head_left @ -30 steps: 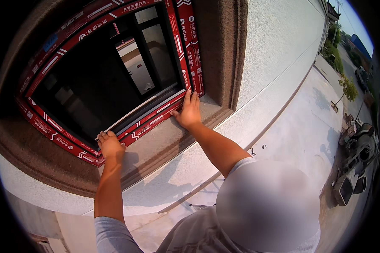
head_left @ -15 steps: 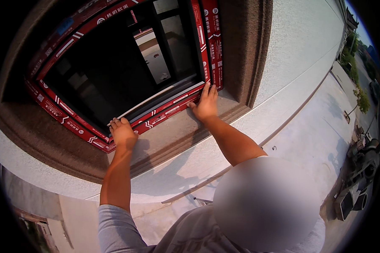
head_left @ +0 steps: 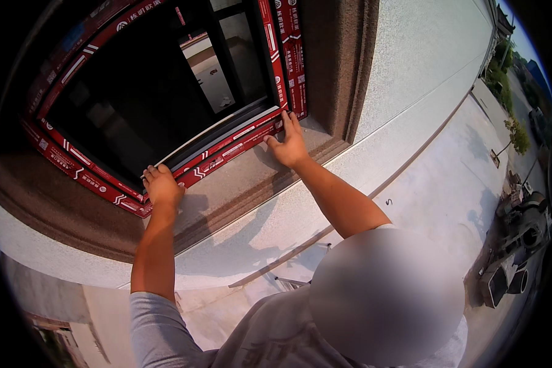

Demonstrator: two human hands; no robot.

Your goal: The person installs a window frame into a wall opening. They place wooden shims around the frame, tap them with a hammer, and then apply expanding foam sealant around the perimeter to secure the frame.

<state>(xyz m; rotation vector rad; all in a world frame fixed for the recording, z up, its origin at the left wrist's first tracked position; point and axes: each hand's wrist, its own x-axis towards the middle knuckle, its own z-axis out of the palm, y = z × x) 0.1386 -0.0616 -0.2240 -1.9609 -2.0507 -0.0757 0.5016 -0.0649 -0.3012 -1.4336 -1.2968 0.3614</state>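
Note:
A dark window (head_left: 135, 92) is set in a frame (head_left: 98, 187) wrapped in red printed film. Along its lower edge runs a long thin strip (head_left: 196, 146) with a pale edge. My left hand (head_left: 164, 187) is at the lower left corner, fingers bent together over the strip's end; their tips are partly hidden. My right hand (head_left: 289, 147) rests at the lower right corner, with its fingers stretched onto the red film and the thumb apart, holding nothing. Both arms reach up over the sill.
Brown textured moulding (head_left: 356, 73) surrounds the opening, with a grey sill (head_left: 221, 190) below the frame. White wall (head_left: 423, 55) extends to the right. Far below are pale paving (head_left: 435, 178), a heap of dark objects (head_left: 515, 245) and part of a metal stand (head_left: 291, 283).
The whole view has shifted, so the window and both hands appear farther left and slightly higher. Both hands keep their places on the frame.

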